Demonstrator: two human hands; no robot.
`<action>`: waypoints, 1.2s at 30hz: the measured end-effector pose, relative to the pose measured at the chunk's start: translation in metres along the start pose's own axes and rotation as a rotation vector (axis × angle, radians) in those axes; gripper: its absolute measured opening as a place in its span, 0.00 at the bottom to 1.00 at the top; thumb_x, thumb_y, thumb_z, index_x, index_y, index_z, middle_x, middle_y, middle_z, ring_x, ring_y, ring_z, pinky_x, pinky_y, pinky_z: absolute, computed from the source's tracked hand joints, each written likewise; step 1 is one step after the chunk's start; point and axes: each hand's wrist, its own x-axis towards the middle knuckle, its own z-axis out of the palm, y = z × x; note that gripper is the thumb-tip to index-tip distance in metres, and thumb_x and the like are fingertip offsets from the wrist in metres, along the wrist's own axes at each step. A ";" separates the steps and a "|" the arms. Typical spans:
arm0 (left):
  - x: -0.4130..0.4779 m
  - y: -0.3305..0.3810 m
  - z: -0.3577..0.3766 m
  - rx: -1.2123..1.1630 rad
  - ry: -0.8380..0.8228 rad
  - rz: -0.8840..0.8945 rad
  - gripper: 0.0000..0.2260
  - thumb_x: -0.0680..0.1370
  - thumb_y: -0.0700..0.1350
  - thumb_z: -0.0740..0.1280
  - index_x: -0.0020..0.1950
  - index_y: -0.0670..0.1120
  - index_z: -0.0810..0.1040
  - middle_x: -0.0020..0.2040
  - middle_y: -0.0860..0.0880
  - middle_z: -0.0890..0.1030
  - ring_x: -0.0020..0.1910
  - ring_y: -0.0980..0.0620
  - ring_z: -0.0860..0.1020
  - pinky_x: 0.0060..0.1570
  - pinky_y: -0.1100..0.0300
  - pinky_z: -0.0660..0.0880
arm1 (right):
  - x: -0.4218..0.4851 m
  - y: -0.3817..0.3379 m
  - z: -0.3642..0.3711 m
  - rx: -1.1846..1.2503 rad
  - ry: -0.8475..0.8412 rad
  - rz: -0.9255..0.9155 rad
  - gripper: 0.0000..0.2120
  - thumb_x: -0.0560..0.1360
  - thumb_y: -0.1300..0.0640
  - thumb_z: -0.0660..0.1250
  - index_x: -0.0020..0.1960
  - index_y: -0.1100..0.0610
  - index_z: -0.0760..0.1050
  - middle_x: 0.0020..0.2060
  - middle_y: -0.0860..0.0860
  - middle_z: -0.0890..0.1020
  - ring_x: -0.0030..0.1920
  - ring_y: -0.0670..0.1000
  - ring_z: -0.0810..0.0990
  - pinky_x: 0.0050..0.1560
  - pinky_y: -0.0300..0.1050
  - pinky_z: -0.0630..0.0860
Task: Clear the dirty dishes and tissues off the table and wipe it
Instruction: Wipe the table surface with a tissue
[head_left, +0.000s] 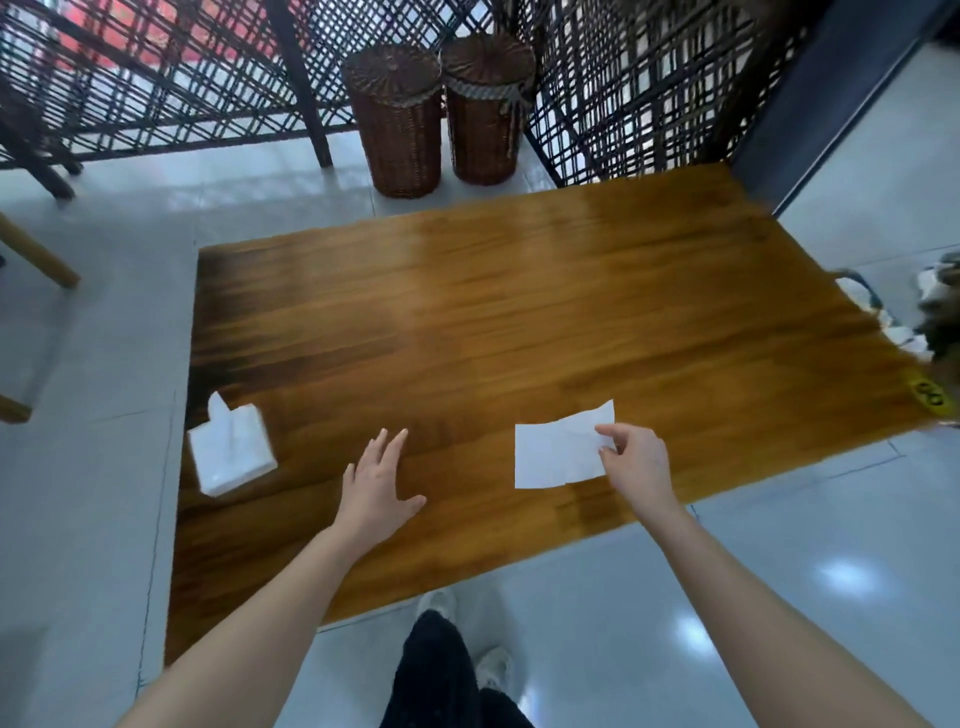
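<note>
Tissue sheet (550, 457) is spreading out low over the near right part of the table (519, 312), looking thin, limp and nearly weightless, likely tearing if dragged by one corner. The right hand (634, 460) is pinching its right edge between thumb and forefinger. The left hand (379, 483) is reaching out open, holding nothing, just left of the sheet, with the tissue pack (231, 449) sitting farther left.

Two lidded wicker baskets (402, 124) stand on the grey floor (93, 467) beyond the bench's (519, 312) far edge, against a black lattice screen (156, 78).
</note>
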 end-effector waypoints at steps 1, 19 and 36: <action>0.004 0.009 0.002 0.006 -0.007 0.012 0.41 0.74 0.53 0.72 0.79 0.56 0.49 0.80 0.50 0.50 0.78 0.48 0.49 0.75 0.46 0.48 | 0.004 0.007 -0.006 -0.002 0.015 0.010 0.16 0.75 0.66 0.64 0.62 0.58 0.78 0.57 0.54 0.81 0.53 0.50 0.80 0.53 0.40 0.74; 0.122 0.152 0.057 0.030 -0.201 0.166 0.41 0.75 0.52 0.71 0.79 0.57 0.48 0.80 0.49 0.48 0.78 0.47 0.49 0.75 0.43 0.47 | 0.107 0.133 -0.105 -0.072 0.139 0.194 0.17 0.77 0.64 0.60 0.64 0.58 0.76 0.60 0.54 0.80 0.55 0.53 0.79 0.57 0.48 0.77; 0.200 0.297 0.085 0.063 -0.268 0.229 0.40 0.76 0.52 0.70 0.79 0.56 0.47 0.80 0.49 0.48 0.78 0.47 0.49 0.74 0.43 0.47 | 0.207 0.209 -0.193 -0.086 0.276 0.294 0.16 0.78 0.63 0.62 0.65 0.56 0.74 0.57 0.55 0.81 0.56 0.55 0.79 0.50 0.47 0.78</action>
